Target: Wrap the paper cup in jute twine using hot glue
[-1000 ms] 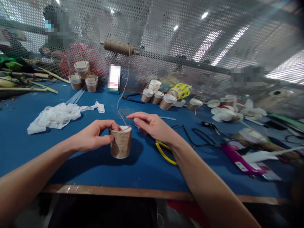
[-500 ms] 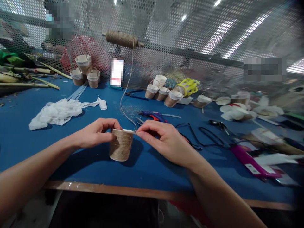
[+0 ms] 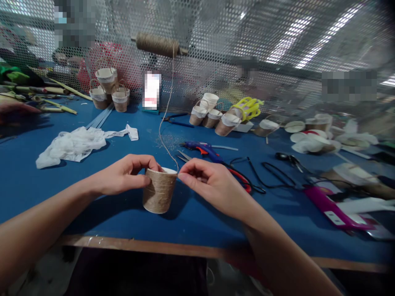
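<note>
A paper cup [image 3: 159, 193] wrapped in brown twine stands slightly tilted above the blue table, its white inside showing at the top. My left hand [image 3: 128, 176] grips its left wall, fingers inside the rim and thumb outside. At the right side of the rim, my right hand [image 3: 210, 181] pinches the twine [image 3: 168, 149] between thumb and forefinger. That strand runs up, slack, to a spool of twine [image 3: 158, 44] hung on the mesh. Just behind my right hand lie scissors [image 3: 242, 180] with red handles and a blue glue gun [image 3: 202, 149].
Finished small twine baskets [image 3: 119, 100] stack at the back left; more baskets [image 3: 226, 124] stand back right. Crumpled white cloth [image 3: 74, 146] lies left. A phone [image 3: 151, 90], pliers [image 3: 177, 122] and a magenta device [image 3: 335, 205] are around. Another person's hand [image 3: 17, 107] reaches in at far left.
The cup has turned a little and tilted, with my right hand staying by its rim. Another person's hand has come into view at the far left. The view has shifted slightly.
</note>
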A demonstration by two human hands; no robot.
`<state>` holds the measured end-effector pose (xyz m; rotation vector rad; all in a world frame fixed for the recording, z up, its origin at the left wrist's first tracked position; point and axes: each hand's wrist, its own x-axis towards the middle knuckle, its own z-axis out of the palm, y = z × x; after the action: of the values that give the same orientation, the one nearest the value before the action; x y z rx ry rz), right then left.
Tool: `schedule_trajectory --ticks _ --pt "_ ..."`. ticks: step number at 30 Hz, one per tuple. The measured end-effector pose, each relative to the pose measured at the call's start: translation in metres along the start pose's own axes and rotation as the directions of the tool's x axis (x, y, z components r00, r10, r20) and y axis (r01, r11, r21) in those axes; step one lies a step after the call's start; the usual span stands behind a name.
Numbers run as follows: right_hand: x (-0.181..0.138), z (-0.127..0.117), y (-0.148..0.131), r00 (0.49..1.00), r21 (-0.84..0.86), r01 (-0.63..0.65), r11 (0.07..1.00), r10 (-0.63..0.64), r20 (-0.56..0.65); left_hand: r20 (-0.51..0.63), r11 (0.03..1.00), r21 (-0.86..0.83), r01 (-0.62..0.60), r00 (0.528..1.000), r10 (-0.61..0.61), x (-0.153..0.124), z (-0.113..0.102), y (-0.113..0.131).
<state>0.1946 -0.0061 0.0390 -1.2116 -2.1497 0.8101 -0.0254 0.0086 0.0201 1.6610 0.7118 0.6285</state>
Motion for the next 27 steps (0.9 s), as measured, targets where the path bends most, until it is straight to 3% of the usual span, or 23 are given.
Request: schedule_trajectory --ticks 5,14,22,27 --pt "0.000 0.002 0.004 1.000 0.134 -0.010 0.991 0.008 0.016 0.022 1.000 -0.029 0.007 1.000 -0.006 -0.001 0.000 -0.001" --pt "0.000 0.000 -0.001 0.997 0.064 0.060 0.996 -0.063 0.050 0.019 0.995 -0.098 0.027 0.999 -0.025 -0.001 0.001 -0.001" --pt "-0.001 0.002 0.002 0.983 -0.058 0.177 0.983 -0.173 0.063 0.027 0.973 0.212 -0.091 0.996 0.087 0.002 0.002 -0.003" --pt "0.000 0.003 -0.003 0.975 -0.067 0.202 0.977 -0.194 0.109 -0.007 0.961 0.263 -0.085 0.996 0.090 0.002 0.011 0.003"
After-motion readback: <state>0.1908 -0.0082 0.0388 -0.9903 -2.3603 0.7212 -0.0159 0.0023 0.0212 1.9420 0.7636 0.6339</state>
